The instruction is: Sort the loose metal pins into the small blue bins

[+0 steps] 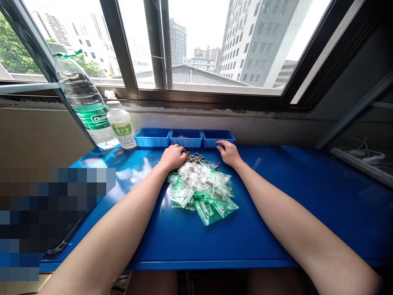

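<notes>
A loose heap of small brass-coloured screws or pins lies on the blue table. My left hand rests at the left edge of this heap, fingers curled down; their tips are hidden, so what they hold does not show. My right hand hovers at the front of the right blue bin, index finger and thumb bent and apart, nothing visible between them. Between my forearms is a pile of clear and green-tinted plastic bags, some with small metal pieces inside.
Left of the right bin stand a middle blue bin, with something dark inside, and a left blue bin. A white bottle and a large water bottle stand at the back left. A window sill runs behind.
</notes>
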`<state>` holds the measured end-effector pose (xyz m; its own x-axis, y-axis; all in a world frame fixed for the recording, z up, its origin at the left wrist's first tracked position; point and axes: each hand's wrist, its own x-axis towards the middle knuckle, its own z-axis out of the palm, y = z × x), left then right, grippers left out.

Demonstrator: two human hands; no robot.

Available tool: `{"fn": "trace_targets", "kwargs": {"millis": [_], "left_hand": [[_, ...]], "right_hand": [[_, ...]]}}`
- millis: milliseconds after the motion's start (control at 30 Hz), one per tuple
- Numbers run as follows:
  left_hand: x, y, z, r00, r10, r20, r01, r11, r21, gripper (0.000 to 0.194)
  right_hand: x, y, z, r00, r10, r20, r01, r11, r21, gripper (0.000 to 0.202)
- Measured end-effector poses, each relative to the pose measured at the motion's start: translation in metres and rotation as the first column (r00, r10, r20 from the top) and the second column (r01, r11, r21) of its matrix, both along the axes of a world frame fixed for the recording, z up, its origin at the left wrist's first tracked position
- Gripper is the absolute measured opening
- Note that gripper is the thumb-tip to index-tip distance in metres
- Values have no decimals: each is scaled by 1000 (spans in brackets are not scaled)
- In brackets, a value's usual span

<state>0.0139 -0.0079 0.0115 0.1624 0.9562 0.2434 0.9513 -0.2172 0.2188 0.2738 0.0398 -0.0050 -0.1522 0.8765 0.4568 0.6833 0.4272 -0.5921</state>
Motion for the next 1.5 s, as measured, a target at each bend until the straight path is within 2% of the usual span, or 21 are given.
{"fn": "trace_targets", "kwargs": {"millis": [100,233,433,567,700,800,900,1033,1100,1200,1367,1500], "left_hand": [[0,0,-1,1000,4,-3,-4,1000,1,39],[0,0,0,1000,4,2,-4,1000,-1,39],[0,1,-1,1000,8,-10,-8,1000,-2,39],[0,1,-1,1000,2,-7,-2,1000,1,39],[-1,2,-2,1000,-4,1,4,1000,8,39],[-1,2,-2,1000,-7,3,7,1000,12,39],[-1,3,-3,1000,-12,6,12,1000,15,39],[-1,3,-3,1000,-12,6,12,1000,18,40],[-1,3,-3,1000,-11,7,10,1000,18,39],[-1,3,-3,1000,-10,9,10,1000,16,39],[0,2,-3,1000,-5,7,5,1000,16,38],[0,3,-3,1000,-7,9,7,1000,15,38]], "right_hand": [[0,0,0,1000,2,-9,-1,1000,28,18],[-2,-3,1,1000,-2,-31,2,1000,-8,11],[-3,-8,4,985,2,-170,-4,1000,-11,10],[0,-5,2,955,9,-297,-35,996,-82,11],[4,3,-2,948,22,-317,-75,985,-157,5],[4,4,-2,970,-14,-241,-29,984,-176,4],[0,0,2,999,-41,-12,39,990,-135,7],[-7,-9,8,948,-115,298,152,983,-105,18],[-9,-12,10,918,-124,377,183,975,-125,24],[-9,-13,11,908,-95,408,171,973,-154,25],[-6,-10,9,956,-77,284,133,974,-182,21],[-1,-3,6,1000,-7,-19,2,972,-236,21]]}}
